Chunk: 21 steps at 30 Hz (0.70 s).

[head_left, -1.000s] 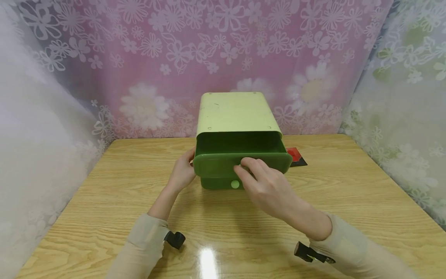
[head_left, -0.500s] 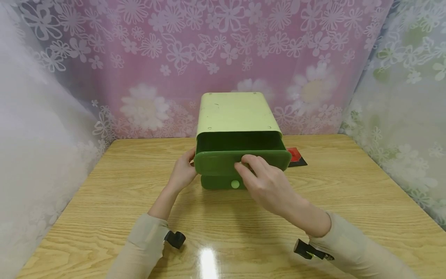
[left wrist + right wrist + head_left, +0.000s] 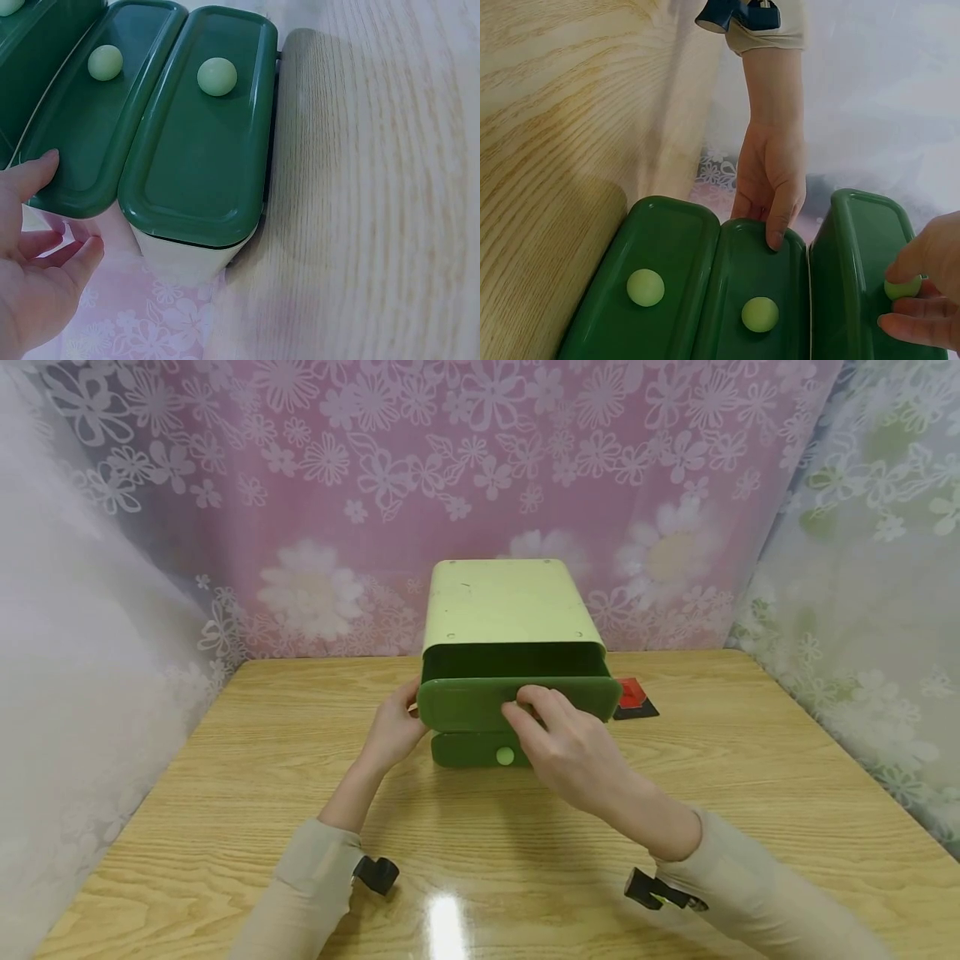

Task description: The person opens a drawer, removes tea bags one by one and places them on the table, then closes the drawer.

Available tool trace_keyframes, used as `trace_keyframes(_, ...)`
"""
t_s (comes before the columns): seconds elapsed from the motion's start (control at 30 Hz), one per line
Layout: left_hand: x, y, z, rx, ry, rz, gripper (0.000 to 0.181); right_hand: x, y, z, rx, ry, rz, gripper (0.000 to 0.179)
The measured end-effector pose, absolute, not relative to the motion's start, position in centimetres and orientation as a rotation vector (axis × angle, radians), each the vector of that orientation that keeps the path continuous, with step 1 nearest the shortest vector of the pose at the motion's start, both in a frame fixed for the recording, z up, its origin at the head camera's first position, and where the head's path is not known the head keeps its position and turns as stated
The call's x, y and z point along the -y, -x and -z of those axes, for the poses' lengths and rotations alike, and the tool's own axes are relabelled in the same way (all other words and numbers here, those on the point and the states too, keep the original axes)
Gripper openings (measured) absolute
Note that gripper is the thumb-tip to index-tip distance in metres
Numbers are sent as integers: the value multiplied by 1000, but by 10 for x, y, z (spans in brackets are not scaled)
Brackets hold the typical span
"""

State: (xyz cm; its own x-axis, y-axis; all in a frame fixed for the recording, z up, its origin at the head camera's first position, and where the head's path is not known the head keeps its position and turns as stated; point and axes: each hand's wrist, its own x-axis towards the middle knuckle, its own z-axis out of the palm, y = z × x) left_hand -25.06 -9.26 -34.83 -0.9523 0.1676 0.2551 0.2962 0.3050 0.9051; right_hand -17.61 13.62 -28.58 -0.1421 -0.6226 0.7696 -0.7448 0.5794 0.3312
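Observation:
A small drawer cabinet (image 3: 513,602) with a pale yellow-green shell and dark green drawers stands on the table. Its top drawer (image 3: 461,706) is pulled part way out; the middle drawer (image 3: 90,142) and bottom drawer (image 3: 202,150) sit closed. Between thumb and fingers, my right hand (image 3: 577,752) pinches the round light green knob (image 3: 906,289) of the top drawer. At the cabinet's left side, my left hand (image 3: 393,727) holds the corner, thumb on the middle drawer's front and fingers along the side wall. The top drawer's inside looks dark, its floor hidden behind the front.
To the right of the cabinet, a red piece (image 3: 632,692) lies on a flat black one (image 3: 637,713), partly hidden by the drawer. The wood-grain table (image 3: 262,760) ends at a pink flowered curtain (image 3: 337,485) behind. A small black device (image 3: 377,875) sits at each wrist.
The top drawer has slid a little way inward, narrowing the opening, and my right hand has moved forward with its knob. My left hand has stayed in place.

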Motion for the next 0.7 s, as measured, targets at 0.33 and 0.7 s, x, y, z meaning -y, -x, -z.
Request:
trace_keyframes(0.33,92,250,349,2474,388,1753,55,-135,183,288,1852,-1115,-176,28)
trace_keyframes(0.7,93,249,349,2462,425,1773,51,-135,188,289,1848,-1103,-180,22)
